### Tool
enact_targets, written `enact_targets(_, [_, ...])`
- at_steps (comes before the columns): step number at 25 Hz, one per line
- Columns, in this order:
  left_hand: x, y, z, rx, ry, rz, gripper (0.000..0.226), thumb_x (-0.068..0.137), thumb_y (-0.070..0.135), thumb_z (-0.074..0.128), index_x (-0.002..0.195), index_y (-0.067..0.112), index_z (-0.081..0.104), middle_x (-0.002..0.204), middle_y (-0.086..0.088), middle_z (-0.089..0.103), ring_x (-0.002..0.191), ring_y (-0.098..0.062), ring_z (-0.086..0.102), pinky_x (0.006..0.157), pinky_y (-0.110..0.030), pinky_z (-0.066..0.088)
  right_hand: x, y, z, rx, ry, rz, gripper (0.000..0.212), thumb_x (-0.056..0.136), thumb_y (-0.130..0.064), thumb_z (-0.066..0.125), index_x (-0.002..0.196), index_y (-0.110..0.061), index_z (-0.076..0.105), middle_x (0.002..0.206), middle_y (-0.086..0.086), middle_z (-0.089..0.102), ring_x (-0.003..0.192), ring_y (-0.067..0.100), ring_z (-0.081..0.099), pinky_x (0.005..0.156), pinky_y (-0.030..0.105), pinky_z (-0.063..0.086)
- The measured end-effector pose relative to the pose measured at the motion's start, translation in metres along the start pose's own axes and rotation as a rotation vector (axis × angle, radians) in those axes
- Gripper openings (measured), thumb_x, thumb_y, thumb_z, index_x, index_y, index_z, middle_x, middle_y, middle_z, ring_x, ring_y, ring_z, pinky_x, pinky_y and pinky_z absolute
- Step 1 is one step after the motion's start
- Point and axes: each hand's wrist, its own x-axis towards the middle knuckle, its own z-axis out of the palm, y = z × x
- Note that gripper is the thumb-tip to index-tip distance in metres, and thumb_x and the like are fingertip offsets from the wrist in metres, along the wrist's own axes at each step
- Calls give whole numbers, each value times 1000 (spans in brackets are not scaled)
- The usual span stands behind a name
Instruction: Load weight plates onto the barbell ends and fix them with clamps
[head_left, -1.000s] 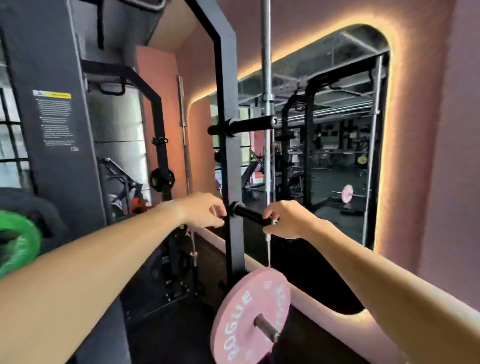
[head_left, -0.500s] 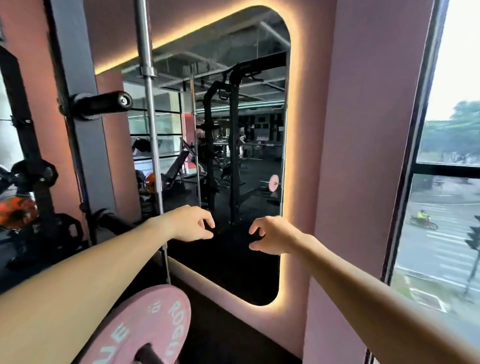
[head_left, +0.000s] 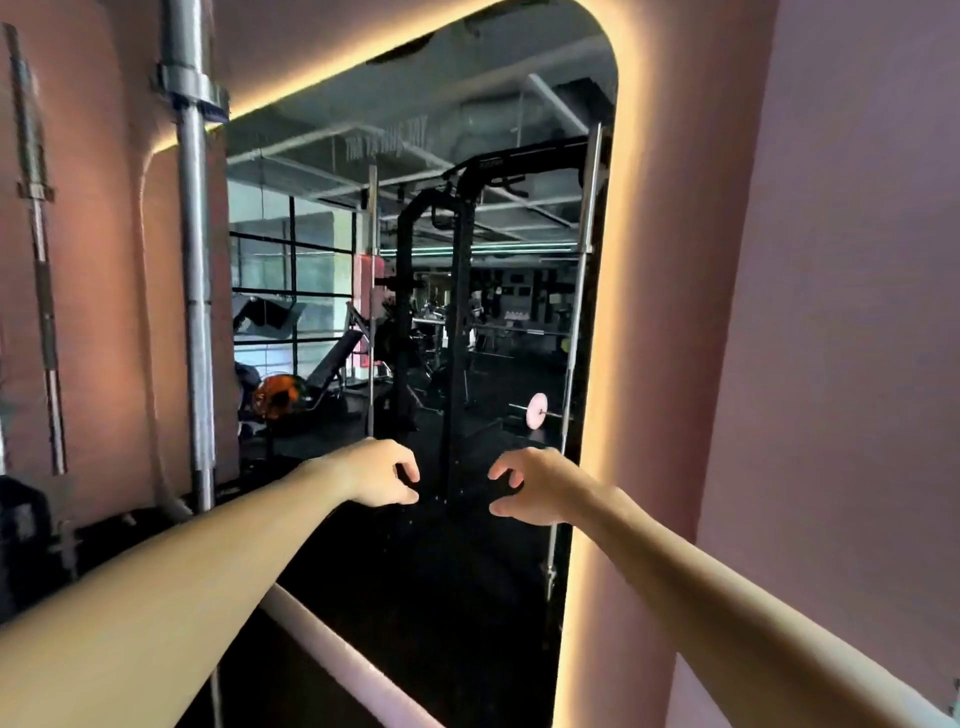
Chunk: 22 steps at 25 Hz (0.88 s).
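Note:
My left hand (head_left: 376, 470) and my right hand (head_left: 527, 486) are stretched out in front of me before a tall wall mirror (head_left: 415, 571). Both hands are empty, with fingers curled but apart. A steel barbell (head_left: 195, 291) stands upright at the left, its sleeve collar near the top. A second thinner bar (head_left: 44, 312) stands further left against the wall. In the mirror's reflection I see a pink weight plate on a barbell (head_left: 536, 410) lying on the floor. No clamp shows in this view.
The mirror has a glowing lit edge (head_left: 597, 364) and reflects a black power rack (head_left: 457, 322), a bench and an orange plate (head_left: 275, 397). A pink wall (head_left: 831, 364) fills the right side. Dark equipment sits at the lower left.
My view has swung right and closer to the mirror. The rack upright, its black pegs and the pink plate at the bottom have left the view. My hands let go of the peg and stay empty.

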Motion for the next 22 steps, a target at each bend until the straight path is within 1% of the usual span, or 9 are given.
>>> enact_targets(2, [56,-20,-5,-2,23,-28,28,85,47,72,112,38,69,108,8,68,98,-14,63,83,-28,49,61,5,-1,14,1,-18,48,88,-40,70,134,-33,57,125,2,63,111,22,62,93,38,55])
enact_targets(4, [106,-39,-7,21,32,-57,31,85,47,72,114,35,69,112,6,69,103,-15,64,87,-28,51,119,7,7,19,-28,-53,47,89,-40,70,133,-32,58,126,1,64,114,22,61,93,37,53])
enact_targets(6, [150,-62,-6,65,35,-82,34,87,44,72,118,32,69,118,4,70,108,-17,64,86,-25,48,175,10,20,20,-63,-87,46,90,-41,70,133,-31,58,128,-1,63,117,23,60,91,34,50])
enact_targets(9, [214,-107,-9,92,19,-148,35,90,42,70,123,27,67,128,3,66,116,-18,61,84,-23,43,267,12,41,50,-87,-150,46,90,-45,70,132,-32,57,131,1,60,119,24,58,95,37,50])
enact_targets(12, [275,-164,-15,114,32,-239,37,93,41,67,127,25,65,136,1,60,121,-18,57,90,-23,43,368,11,67,58,-104,-270,48,90,-45,70,133,-30,57,130,1,61,125,24,55,102,40,49])
enact_targets(15, [322,-222,-28,108,34,-351,38,93,41,66,128,26,64,141,0,55,125,-18,53,101,-27,43,461,3,89,34,-131,-359,51,89,-47,70,135,-28,57,133,-1,60,124,24,55,100,36,48])
enact_targets(17, [347,-267,-42,113,62,-444,39,92,43,67,128,27,63,141,-1,54,123,-18,53,102,-29,43,528,-14,102,18,-149,-427,52,88,-48,70,134,-27,57,134,-1,59,125,24,55,96,34,46])
enact_targets(19, [364,-312,-57,111,110,-534,39,91,44,67,126,27,63,139,-2,55,123,-19,53,103,-29,42,591,-41,114,38,-160,-501,54,87,-47,71,135,-27,58,134,-2,60,125,23,56,100,34,46])
enact_targets(22, [378,-380,-69,114,137,-660,37,90,44,68,123,27,64,137,-3,57,125,-22,53,99,-26,40,666,-90,146,84,-243,-589,51,85,-46,74,131,-29,60,125,1,61,117,21,58,96,30,46])
